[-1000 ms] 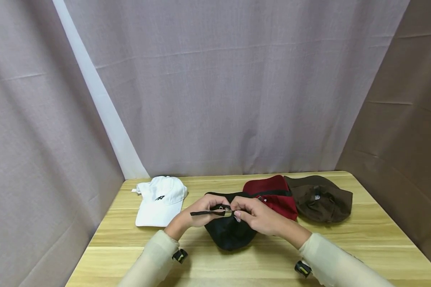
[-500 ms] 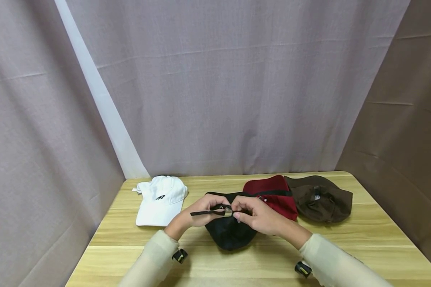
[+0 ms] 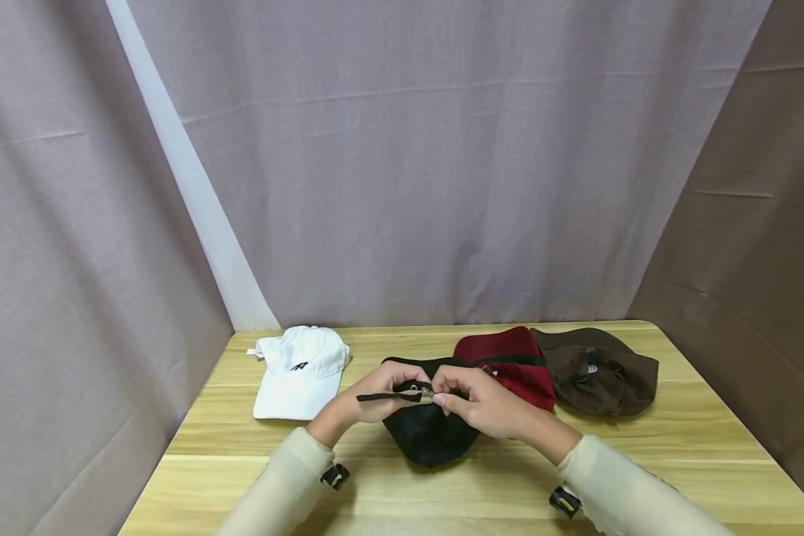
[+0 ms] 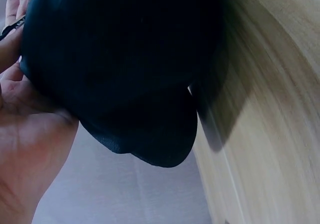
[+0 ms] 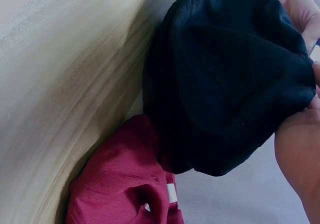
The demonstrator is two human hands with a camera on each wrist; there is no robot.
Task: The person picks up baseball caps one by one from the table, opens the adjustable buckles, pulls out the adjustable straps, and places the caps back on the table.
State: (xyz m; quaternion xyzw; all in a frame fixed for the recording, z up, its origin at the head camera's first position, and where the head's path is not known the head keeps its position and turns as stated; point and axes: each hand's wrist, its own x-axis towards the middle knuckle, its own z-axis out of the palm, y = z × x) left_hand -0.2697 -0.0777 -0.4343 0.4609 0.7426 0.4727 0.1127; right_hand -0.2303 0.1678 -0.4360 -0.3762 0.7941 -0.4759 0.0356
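Both hands work at the back strap of a black cap (image 3: 432,435) at the middle of the table. The left hand (image 3: 375,393) pinches the black strap (image 3: 385,397) beside a metal buckle (image 3: 426,397), and the strap's loose end sticks out to the left across that hand. Close against the buckle, the right hand (image 3: 482,402) pinches the strap's other side between thumb and curled fingers. In the left wrist view the cap's dark crown (image 4: 120,59) fills the middle and hides most of the fingertips. The crown (image 5: 230,74) likewise covers much of the right wrist view.
A white cap (image 3: 304,372) lies at the back left of the wooden table (image 3: 241,476). Behind the black cap and to its right is a red cap (image 3: 509,365), with a brown cap (image 3: 603,376) against it. Grey curtains (image 3: 442,164) stand behind the table.
The hands stay at the buckle and barely shift. The right thumb has moved very slightly over the strap and buckle; the other caps lie as before.
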